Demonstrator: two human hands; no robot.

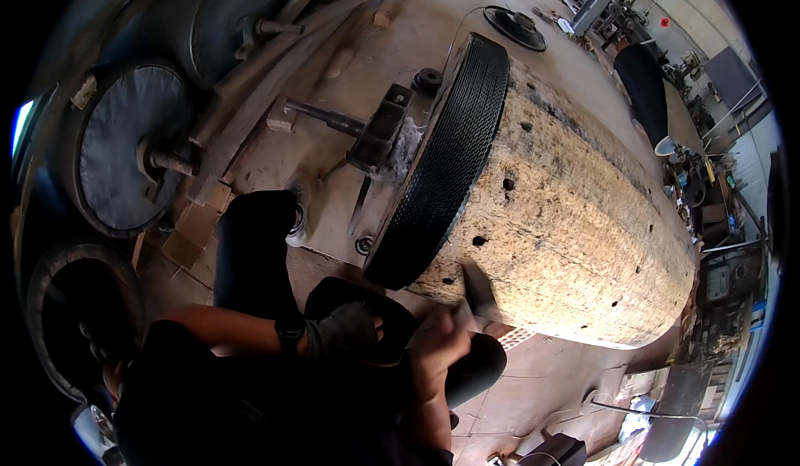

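Note:
A large pale drum (575, 207) with small dark holes lies on its side in front of me. A ribbed black rubber strip (454, 162) wraps round its near-left end. My left hand (343, 330), in a grey glove, is closed at the edge of a loose black rubber piece (392, 320) below that end; whether this piece joins the strip is hidden. My right hand (440, 343), bare and blurred by motion, is closed in a fist round a dark hammer-like tool (479, 289). The tool's head is at the drum's lower surface, close to the strip's edge.
A shaft and block fitting (379, 128) juts from the drum's end. Metal rollers (133, 149) and long wooden beams (283, 74) lie on the left. A round black disc (515, 28) rests on the floor beyond. Machinery and clutter line the right wall.

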